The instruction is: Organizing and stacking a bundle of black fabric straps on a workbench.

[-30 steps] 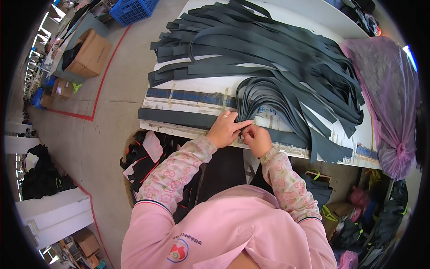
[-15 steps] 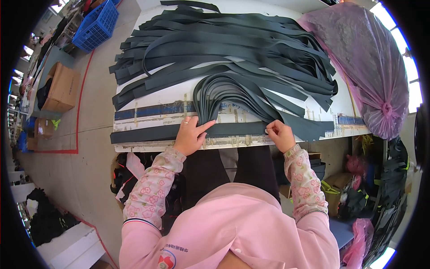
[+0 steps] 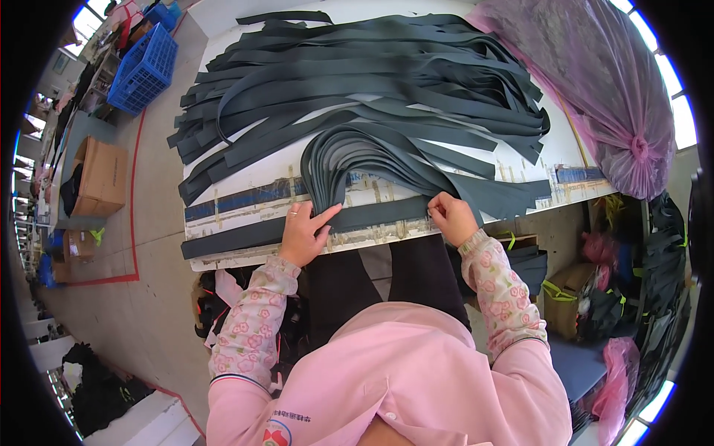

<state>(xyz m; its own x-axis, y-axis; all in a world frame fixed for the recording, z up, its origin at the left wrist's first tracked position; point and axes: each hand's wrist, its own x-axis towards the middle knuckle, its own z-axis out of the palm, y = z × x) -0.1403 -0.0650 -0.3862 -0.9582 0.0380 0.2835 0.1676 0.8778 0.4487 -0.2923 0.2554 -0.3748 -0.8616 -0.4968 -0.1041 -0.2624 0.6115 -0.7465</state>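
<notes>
A long dark grey fabric strip [image 3: 375, 213] lies along the table's near edge. My left hand [image 3: 303, 232] rests over it with index finger and thumb apart. Its fingertips touch the strip and the lower left end of an arched bundle of dark grey strips [image 3: 321, 160]. Farther right, my right hand [image 3: 452, 217] is closed in a pinch at the same strip, just below the bundle's right leg. Whatever lies between those fingertips is too small to make out.
A broad heap of dark grey strips [image 3: 357, 67] covers the back of the white table [image 3: 256, 152]. A pink plastic bag [image 3: 595, 89] bulges at the far right. On the floor at left are a blue crate [image 3: 143, 70] and a cardboard box [image 3: 102, 178].
The whole view has tilted and shifted a little, so the table slants more. Both hands keep about the same places on the strip.
</notes>
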